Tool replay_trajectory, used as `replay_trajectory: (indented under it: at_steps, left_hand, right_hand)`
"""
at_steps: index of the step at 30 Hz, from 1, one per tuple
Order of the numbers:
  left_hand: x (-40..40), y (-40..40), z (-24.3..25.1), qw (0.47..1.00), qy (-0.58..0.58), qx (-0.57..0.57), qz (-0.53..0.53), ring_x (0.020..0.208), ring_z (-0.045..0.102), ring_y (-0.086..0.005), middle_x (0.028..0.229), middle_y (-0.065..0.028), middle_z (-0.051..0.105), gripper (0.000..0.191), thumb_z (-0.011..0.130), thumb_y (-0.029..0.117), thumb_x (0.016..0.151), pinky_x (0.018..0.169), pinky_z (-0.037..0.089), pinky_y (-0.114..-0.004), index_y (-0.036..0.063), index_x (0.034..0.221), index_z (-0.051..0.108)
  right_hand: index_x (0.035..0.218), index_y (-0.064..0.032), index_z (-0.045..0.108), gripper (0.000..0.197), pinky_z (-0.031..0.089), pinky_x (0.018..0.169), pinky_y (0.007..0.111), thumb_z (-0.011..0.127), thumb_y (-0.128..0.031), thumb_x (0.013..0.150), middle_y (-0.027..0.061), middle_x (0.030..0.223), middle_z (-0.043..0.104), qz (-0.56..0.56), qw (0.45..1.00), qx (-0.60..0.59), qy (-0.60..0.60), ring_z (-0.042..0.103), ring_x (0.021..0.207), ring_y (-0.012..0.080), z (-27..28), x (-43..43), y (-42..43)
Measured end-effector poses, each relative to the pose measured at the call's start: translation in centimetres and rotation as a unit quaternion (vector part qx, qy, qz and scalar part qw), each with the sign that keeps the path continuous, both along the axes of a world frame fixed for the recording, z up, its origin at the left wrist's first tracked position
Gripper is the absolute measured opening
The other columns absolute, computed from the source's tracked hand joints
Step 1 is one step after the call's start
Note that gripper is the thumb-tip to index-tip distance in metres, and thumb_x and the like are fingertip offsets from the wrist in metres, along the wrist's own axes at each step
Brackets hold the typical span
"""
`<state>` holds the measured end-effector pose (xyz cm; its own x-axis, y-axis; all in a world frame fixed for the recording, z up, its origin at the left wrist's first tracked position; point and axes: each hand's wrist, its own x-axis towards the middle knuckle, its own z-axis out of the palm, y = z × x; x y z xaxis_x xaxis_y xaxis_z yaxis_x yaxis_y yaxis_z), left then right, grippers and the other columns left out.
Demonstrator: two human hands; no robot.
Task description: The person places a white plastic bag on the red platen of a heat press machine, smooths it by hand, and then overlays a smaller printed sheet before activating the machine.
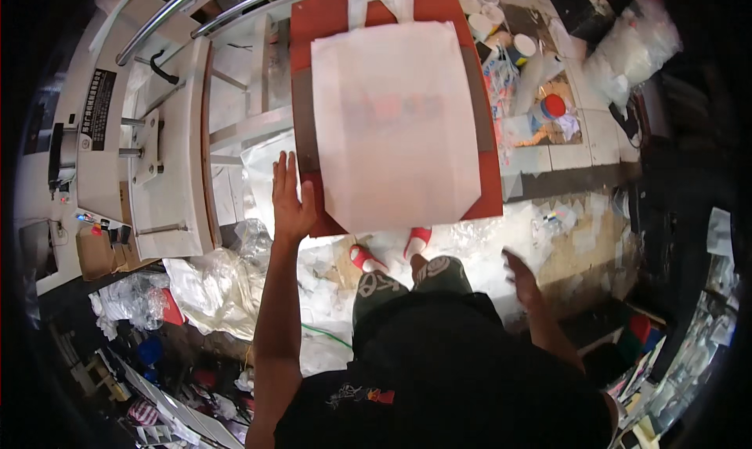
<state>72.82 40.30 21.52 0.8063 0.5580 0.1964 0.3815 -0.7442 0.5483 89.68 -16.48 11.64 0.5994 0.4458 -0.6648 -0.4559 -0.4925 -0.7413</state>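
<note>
A white non-woven tote bag [399, 132] lies flat on a red rubber-like pad [484, 202], its looped handle [382, 1] pointing away from me. Faint reddish and dark print shows on the middle of the bag. The lower corners of the bag look folded or cut at a slant. My left hand [294, 202] is at the front left edge of the pad, thumb apart from the fingers and holding nothing. Whether it touches the pad I cannot tell. Off to the right of the pad, my right hand [524, 279] hangs over the floor with nothing in it.
On the left stands a press machine's white plate [173, 149], with a chrome bar [158, 23] above. Tubs and a red-lidded jar [552, 105] crowd the tiled surface on the right. Crumpled plastic sheeting [217, 290] lies at left on the floor.
</note>
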Motion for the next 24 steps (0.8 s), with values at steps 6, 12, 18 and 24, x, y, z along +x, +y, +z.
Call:
replay_trajectory:
  at_steps: [6, 12, 18, 24]
  left_hand:
    - [-3.5, -2.4, -0.8, 0.990, -0.056, -0.120, 0.039, 0.147, 0.023, -0.0352, 0.156, -0.0208, 0.031, 0.052, 0.045, 0.021, 0.103, 0.120, 0.018, -0.042, -0.0013, 0.148, 0.034]
    - [-2.9, -3.6, -0.8, 0.990, -0.004, -0.132, 0.048, 0.147, 0.024, -0.0345, 0.157, -0.0214, 0.027, 0.052, 0.041, 0.028, 0.105, 0.118, 0.022, -0.043, 0.0014, 0.149, 0.034]
    - [-2.1, -4.4, -1.5, 0.991, -0.014, -0.132, 0.021, 0.146, 0.025, -0.0356, 0.157, -0.0224, 0.027, 0.054, 0.042, 0.027, 0.105, 0.118, 0.023, -0.041, 0.0022, 0.151, 0.030]
    - [-1.5, -4.8, -2.1, 0.990, -0.012, -0.139, 0.036, 0.147, 0.024, -0.0343, 0.157, -0.0223, 0.026, 0.056, 0.038, 0.030, 0.105, 0.118, 0.022, -0.041, -0.0003, 0.152, 0.027]
  right_hand:
    - [0.147, -0.0082, 0.043, 0.051, 0.028, 0.114, 0.034, 0.050, -0.033, 0.103, 0.0024, 0.149, 0.045, -0.032, 0.961, 0.001, 0.274, 0.037, 0.138, 0.0148, 11.2, -5.8, 1.5]
    - [0.152, -0.0027, 0.031, 0.066, 0.029, 0.113, 0.029, 0.054, -0.038, 0.102, 0.0070, 0.149, 0.042, 0.022, 0.975, 0.001, 0.223, 0.038, 0.135, 0.0142, 11.6, -6.5, 2.9]
    - [0.154, -0.0032, 0.025, 0.071, 0.028, 0.113, 0.029, 0.055, -0.040, 0.101, 0.0078, 0.153, 0.036, 0.058, 0.981, -0.043, 0.181, 0.034, 0.138, 0.0155, 10.6, -7.3, 2.1]
    - [0.155, -0.0050, 0.023, 0.079, 0.024, 0.116, 0.031, 0.052, -0.052, 0.098, 0.0154, 0.157, 0.030, 0.032, 0.972, -0.018, 0.234, 0.029, 0.143, 0.0235, 11.2, -6.8, 2.3]
